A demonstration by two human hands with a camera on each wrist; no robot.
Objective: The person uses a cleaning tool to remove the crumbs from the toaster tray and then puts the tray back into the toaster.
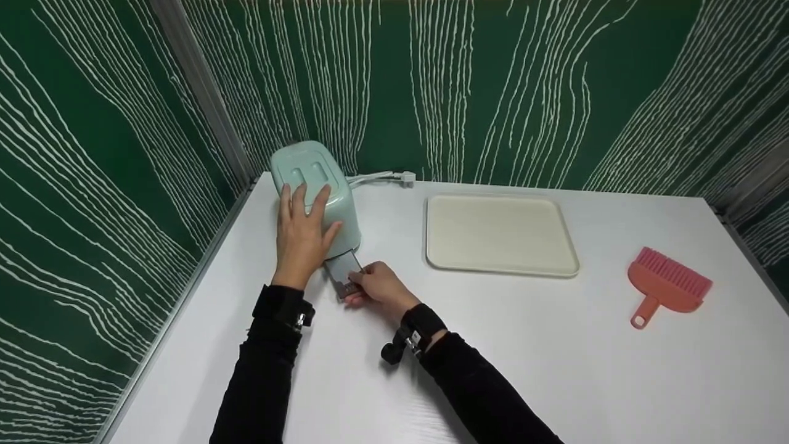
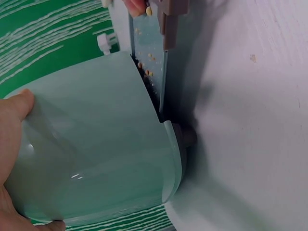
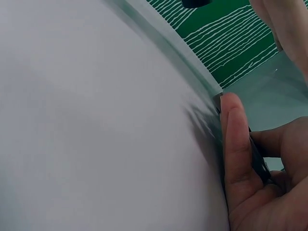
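A mint-green toaster (image 1: 344,225) stands at the back left of the white table in the head view. My left hand (image 1: 302,237) rests on its top near the front end, fingers spread. From the toaster's low front edge sticks out a grey crumb tray (image 1: 340,270), partly drawn out. My right hand (image 1: 382,287) pinches its outer end between thumb and fingers. Small yellowish crumbs (image 2: 148,73) lie on the tray in the left wrist view. The tray's inner part is hidden inside the toaster. Thumb and fingers close on the tray's dark edge in the right wrist view.
A cream rectangular tray (image 1: 502,234) lies right of the toaster. Farther right is a red hand brush (image 1: 669,280) with pink bristles. The toaster's white cord and plug (image 1: 407,179) lie by the back edge. Green walls with white lines border the table.
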